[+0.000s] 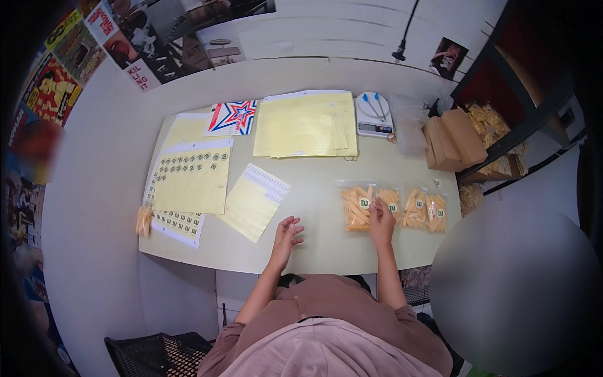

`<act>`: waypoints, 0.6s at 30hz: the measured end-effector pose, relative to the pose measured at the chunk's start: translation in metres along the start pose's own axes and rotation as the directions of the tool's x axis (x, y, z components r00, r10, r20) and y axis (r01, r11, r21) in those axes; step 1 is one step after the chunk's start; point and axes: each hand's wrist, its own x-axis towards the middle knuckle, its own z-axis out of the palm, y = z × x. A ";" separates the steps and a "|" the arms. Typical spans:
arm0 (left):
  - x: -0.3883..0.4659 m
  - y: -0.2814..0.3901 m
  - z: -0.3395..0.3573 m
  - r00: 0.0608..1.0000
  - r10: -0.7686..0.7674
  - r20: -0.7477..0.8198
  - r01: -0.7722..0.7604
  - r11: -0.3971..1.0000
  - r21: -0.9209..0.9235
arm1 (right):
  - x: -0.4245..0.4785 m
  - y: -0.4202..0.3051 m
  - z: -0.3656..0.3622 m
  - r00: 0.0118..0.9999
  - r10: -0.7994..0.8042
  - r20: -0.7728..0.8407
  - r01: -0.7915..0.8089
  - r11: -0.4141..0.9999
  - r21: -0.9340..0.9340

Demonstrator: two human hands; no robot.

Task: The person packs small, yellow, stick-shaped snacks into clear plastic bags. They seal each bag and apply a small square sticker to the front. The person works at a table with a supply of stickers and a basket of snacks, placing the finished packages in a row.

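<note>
My right hand (382,221) is at the seam between two clear plastic bags of orange stick-shaped snacks. Its fingertips touch the larger left bag (357,217) beside its round sticker (364,203) and partly cover the second bag (390,198). Whether they pinch the plastic cannot be seen. To their right lie two similar bags, one nearer (415,209) and one at the end (437,214), each with a round sticker. My left hand (285,239) hovers over the table's front part with fingers apart and holds nothing. Close to it lies a yellowish sheet (256,202) with small labels along its top.
Sticker sheets (191,176) overlap on the table's left side, beside a small snack bag (143,220). Toward the back are a yellow paper stack (304,125), a white digital scale (374,115) with blue-handled scissors, and clear bags (409,125). Cardboard boxes (454,141) stand at the right edge.
</note>
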 end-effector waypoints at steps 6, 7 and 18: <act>-0.010 0.002 -0.032 0.998 -0.009 -0.069 0.007 0.999 -0.039 | 0.006 -0.003 0.005 0.999 0.049 -0.018 -0.048 0.998 0.043; -0.012 0.004 -0.039 0.997 0.000 -0.075 -0.003 0.999 -0.040 | 0.007 0.001 0.004 0.999 -0.004 -0.048 0.002 0.999 -0.039; -0.036 0.013 -0.171 0.916 0.095 -0.389 -0.142 0.985 -0.094 | -0.027 -0.065 0.060 0.932 -0.277 -0.236 0.144 0.877 -0.459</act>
